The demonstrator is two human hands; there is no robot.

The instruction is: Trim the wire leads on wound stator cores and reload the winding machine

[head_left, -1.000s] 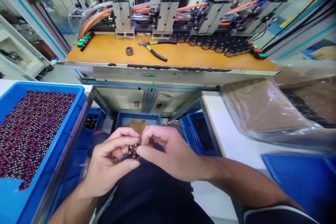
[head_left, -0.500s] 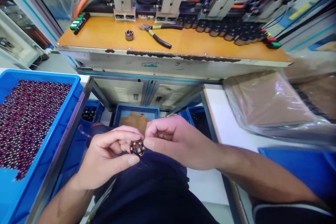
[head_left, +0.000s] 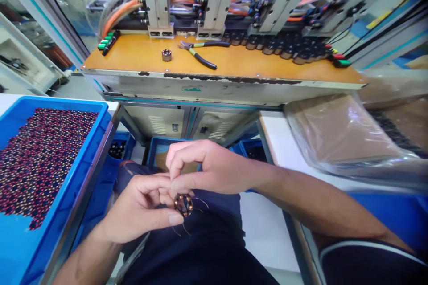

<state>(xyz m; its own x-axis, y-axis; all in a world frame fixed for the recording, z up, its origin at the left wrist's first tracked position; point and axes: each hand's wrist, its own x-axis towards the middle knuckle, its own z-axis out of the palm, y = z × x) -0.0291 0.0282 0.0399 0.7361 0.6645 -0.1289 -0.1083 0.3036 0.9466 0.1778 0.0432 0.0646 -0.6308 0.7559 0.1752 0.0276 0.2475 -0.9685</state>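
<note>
My left hand (head_left: pixel 147 207) pinches a small ring-shaped motor stator (head_left: pixel 183 205) between thumb and fingers, above my lap. Dark slots and copper windings show around its ring, and several thin loose wire ends stick out to the right and below. My right hand (head_left: pixel 200 167) is closed, thumb against fingertips, just over the stator's upper edge. What those fingertips grip is hidden. A similar stator (head_left: pixel 166 55) stands on the orange machine ledge (head_left: pixel 133 60), with black-and-yellow cutting pliers (head_left: pixel 202 55) lying to its right.
On the left, a blue tray (head_left: pixel 104 111) holds many closely packed stators (head_left: pixel 50 156). Dark cylindrical parts (head_left: pixel 284 46) line the ledge's right side under the machine. A plastic-wrapped package (head_left: pixel 324 129) lies on the right table. Another blue bin (head_left: pixel 157 144) stands low between the tables.
The stator has shifted slightly right and down with my left hand and turned; more loose wire ends show. My right hand has moved left, over the stator's top. The view has tilted up slightly.
</note>
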